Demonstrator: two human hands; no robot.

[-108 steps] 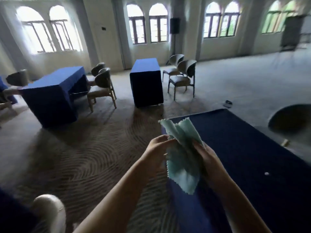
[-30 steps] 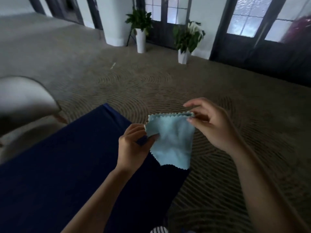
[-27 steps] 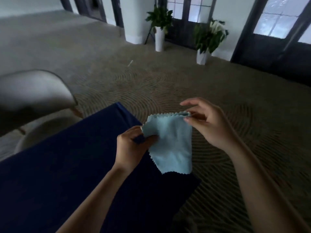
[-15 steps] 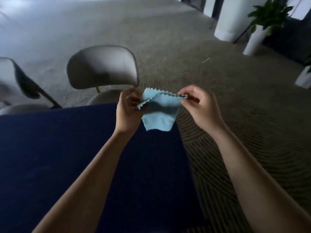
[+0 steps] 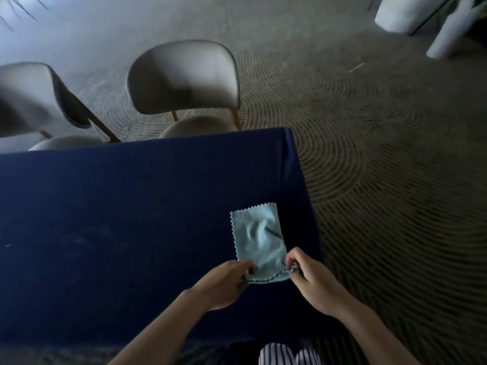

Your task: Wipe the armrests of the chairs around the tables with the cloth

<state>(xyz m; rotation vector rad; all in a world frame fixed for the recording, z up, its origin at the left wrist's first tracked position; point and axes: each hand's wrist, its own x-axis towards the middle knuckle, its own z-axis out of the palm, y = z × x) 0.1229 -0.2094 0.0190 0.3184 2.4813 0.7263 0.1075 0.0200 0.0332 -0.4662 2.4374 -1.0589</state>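
Near corners of the cloth [image 5: 259,238] are pinched by the left hand [image 5: 224,283] and right hand [image 5: 316,283], low and right of centre. The cloth's spread out on the blue table [image 5: 131,206], a bit wrinkled, close to its right edge. A chair [image 5: 184,77] and a second chair [image 5: 29,96] are tucked in at the far side, upper left. White pots [image 5: 448,30] are seen upper right.

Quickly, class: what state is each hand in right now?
Left hand: closed, pinching the near-left corner of the light blue zigzag-edged cloth.
Right hand: closed, pinching its near-right corner.
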